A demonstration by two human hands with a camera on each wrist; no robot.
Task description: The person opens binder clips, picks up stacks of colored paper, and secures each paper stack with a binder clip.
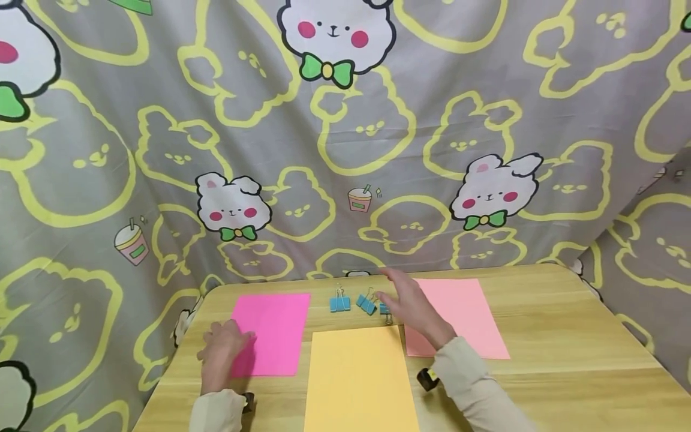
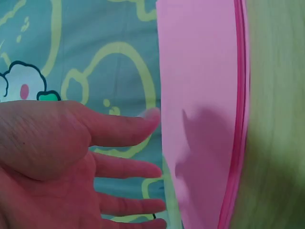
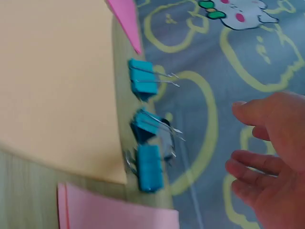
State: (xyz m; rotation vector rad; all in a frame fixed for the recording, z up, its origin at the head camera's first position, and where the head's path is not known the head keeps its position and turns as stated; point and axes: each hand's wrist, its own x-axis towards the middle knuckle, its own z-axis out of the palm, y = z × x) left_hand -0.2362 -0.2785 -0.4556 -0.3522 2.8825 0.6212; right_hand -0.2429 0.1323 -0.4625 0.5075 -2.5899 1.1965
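Note:
My left hand (image 1: 225, 345) is over the left edge of a stack of hot pink paper (image 1: 275, 336), holding nothing; in the left wrist view its fingers (image 2: 126, 170) are spread and fairly straight. My right hand (image 1: 412, 306) hovers by three blue binder clips at the back of the table, fingers (image 3: 255, 162) loosely bent and apart from the clips. The left binder clip (image 1: 340, 303) and the middle binder clip (image 1: 366, 304) show raised wire handles. The right binder clip (image 3: 150, 169) is partly hidden by the hand in the head view.
A yellow-orange paper stack (image 1: 358, 384) lies at the front middle of the wooden table (image 1: 561, 336). Light pink paper (image 1: 459, 318) lies to the right, partly under the right forearm. A grey patterned curtain (image 1: 335, 228) hangs behind the table.

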